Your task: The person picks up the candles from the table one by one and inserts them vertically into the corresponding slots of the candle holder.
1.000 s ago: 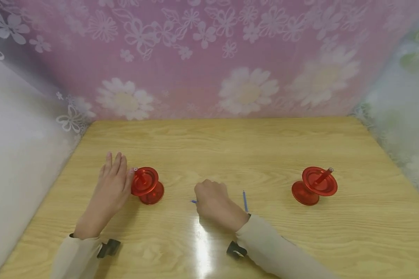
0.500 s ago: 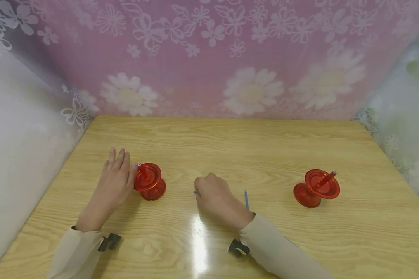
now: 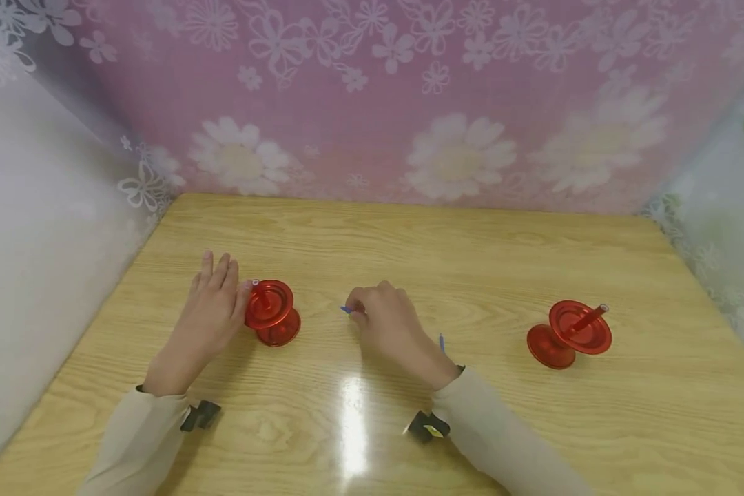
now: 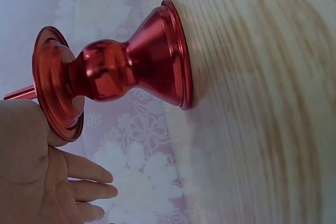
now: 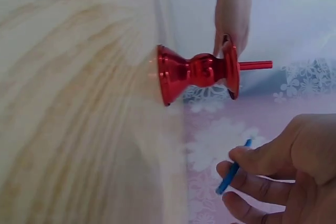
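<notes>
The person's left hand [image 3: 213, 313] has its fingers straight, with the thumb at the dish rim of a red candle holder [image 4: 107, 72] standing upright on the desk [image 3: 378, 248] just to its right. The right hand [image 3: 390, 324] pinches a blue stick [image 5: 229, 178] between thumb and fingers. Right of that wrist lies another blue stick [image 3: 442, 342], partly hidden; well to its right stands a second candle holder [image 3: 552, 346].
</notes>
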Demonstrator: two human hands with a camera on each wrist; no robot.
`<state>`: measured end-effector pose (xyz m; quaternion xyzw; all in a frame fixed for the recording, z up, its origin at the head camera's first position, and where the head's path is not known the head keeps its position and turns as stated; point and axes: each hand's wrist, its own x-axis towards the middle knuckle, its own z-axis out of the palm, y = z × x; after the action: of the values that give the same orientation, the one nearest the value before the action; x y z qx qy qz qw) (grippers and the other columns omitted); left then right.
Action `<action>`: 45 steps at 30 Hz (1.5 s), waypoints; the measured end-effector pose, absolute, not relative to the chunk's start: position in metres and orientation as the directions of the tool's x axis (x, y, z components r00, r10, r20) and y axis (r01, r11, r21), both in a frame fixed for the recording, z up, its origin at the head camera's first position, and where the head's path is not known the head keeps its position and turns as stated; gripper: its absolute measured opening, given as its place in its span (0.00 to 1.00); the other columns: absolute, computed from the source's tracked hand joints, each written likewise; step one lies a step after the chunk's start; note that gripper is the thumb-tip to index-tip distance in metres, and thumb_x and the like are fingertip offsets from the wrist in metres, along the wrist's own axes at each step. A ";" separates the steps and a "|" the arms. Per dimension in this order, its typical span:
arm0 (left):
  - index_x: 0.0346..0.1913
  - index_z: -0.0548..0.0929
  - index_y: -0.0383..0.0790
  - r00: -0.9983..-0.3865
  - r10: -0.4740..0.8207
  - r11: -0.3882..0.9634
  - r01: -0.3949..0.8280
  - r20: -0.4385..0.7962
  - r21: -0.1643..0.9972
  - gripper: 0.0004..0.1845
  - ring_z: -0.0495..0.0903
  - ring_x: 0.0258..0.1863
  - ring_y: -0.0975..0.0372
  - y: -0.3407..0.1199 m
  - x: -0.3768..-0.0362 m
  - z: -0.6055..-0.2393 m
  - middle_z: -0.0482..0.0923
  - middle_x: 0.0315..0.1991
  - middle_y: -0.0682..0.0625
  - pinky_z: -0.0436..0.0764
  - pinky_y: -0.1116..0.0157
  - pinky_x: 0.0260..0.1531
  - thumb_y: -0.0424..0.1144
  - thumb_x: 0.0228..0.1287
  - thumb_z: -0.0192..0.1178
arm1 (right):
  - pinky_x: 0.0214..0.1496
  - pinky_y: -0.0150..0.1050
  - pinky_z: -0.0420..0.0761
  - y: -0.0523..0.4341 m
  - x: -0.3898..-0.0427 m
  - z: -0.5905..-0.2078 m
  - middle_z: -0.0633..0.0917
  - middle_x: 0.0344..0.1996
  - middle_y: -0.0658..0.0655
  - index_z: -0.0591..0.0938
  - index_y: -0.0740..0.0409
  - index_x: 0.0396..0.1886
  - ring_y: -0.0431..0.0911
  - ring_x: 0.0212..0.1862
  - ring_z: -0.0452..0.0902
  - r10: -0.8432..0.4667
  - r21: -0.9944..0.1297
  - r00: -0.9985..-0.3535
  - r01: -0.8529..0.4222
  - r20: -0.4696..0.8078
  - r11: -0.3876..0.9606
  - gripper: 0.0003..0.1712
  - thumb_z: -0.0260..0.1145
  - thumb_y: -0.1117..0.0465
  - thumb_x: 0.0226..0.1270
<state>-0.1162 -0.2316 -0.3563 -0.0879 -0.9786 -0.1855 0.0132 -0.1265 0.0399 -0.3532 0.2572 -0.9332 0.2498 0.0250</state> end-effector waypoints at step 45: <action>0.69 0.53 0.16 -0.983 0.165 0.943 0.180 0.074 0.280 0.35 0.34 0.73 0.36 -0.233 -0.115 -0.357 0.44 0.72 0.25 0.45 0.36 0.65 0.50 0.79 0.28 | 0.47 0.28 0.75 -0.050 -0.153 -0.303 0.88 0.34 0.50 0.87 0.60 0.39 0.38 0.40 0.81 -0.472 -0.765 -0.782 -0.574 0.406 0.293 0.07 0.70 0.63 0.62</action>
<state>-0.1154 -0.2325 -0.3567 -0.0876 -0.9853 -0.1444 0.0249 -0.1530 -0.0498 -0.3030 0.3258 -0.8023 0.4975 0.0510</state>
